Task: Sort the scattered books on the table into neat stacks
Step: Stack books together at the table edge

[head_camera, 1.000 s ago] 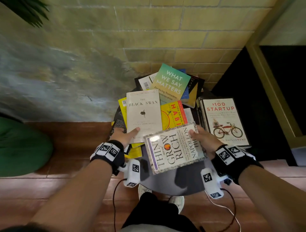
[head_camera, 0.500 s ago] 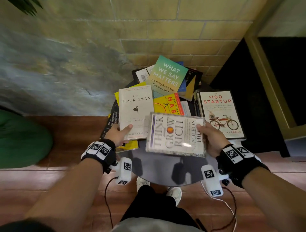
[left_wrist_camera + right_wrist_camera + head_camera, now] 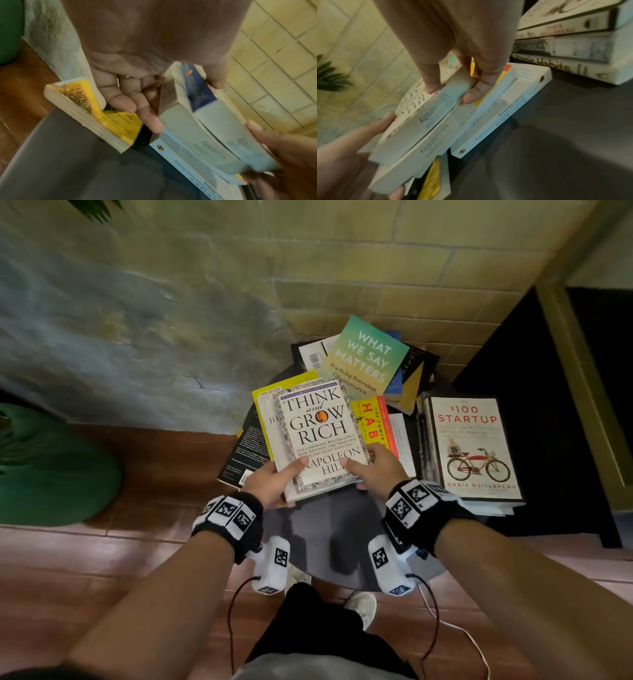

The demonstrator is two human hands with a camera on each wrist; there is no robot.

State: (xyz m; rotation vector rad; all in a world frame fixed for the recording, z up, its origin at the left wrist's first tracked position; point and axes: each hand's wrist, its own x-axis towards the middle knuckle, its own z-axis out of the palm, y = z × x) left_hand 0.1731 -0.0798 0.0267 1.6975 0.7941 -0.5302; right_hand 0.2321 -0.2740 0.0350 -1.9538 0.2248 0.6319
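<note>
"Think and Grow Rich" [image 3: 318,429] lies upright on top of the white "The Black Swan" [image 3: 270,422], and both books are lifted a little above the pile. My left hand [image 3: 284,477] grips the pair at its near left corner, thumb on the top cover, fingers [image 3: 137,105] underneath. At the near right corner my right hand [image 3: 366,470] grips the same pair, thumb on top and fingers [image 3: 476,92] below. The page edges of the two books [image 3: 423,128] are nearly flush.
Under the pair lie a yellow book [image 3: 263,395], a black book [image 3: 245,453], "The Power of Habit" [image 3: 371,422] and a white paperback [image 3: 505,108]. "What We Say Matters" [image 3: 366,354] tops loose books behind. A stack under "$100 Startup" [image 3: 472,446] stands right. The dark round table [image 3: 325,529] shows bare in front.
My right hand turned "Think and Grow Rich" upright and carried it left onto "The Black Swan". My left thumb now presses the top book, and both hands hold the pair.
</note>
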